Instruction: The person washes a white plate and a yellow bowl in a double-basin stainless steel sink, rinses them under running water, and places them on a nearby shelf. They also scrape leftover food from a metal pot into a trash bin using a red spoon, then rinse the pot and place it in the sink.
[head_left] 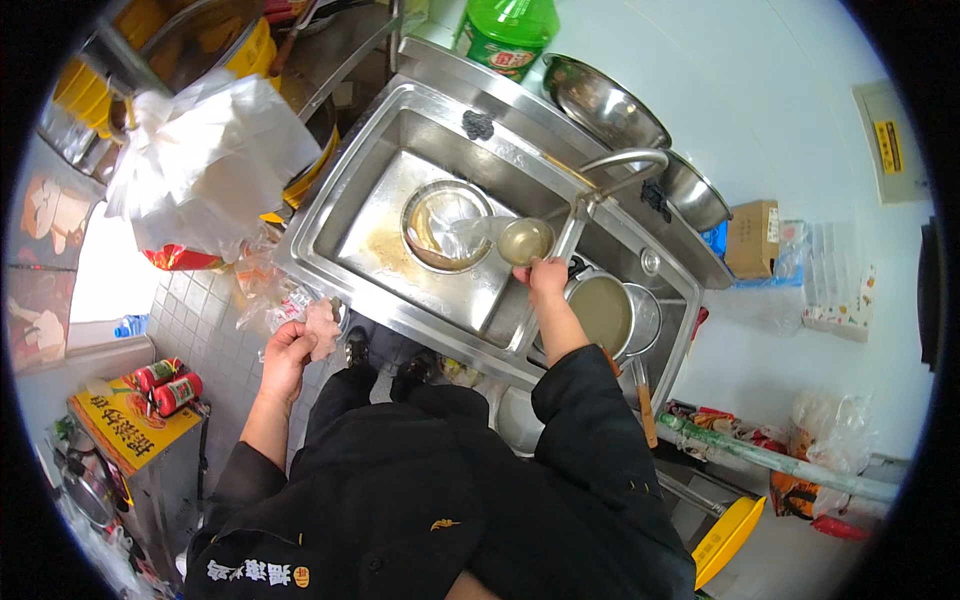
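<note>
My right hand (545,280) grips the rim of a small round bowl (526,243) over the right part of the left sink basin (365,215). Clear water appears to stream leftward from it into a round metal basin (410,222) on the sink floor. My left hand (287,352) is closed, pinching a limp pale-pink piece (321,328), perhaps a rag, just outside the sink's front edge. In the right sink compartment stands a pot (603,312) of cloudy liquid, beside a wooden-handled strainer (645,318).
The faucet (625,160) arches between the compartments. Metal bowls (610,105) and a green plastic jug (507,35) stand behind the sink. White plastic bags (205,165) hang at left. Small red fire extinguishers (175,393) sit on a yellow-topped box (135,425). Black scrubbers (478,124) lie on the sink ledge.
</note>
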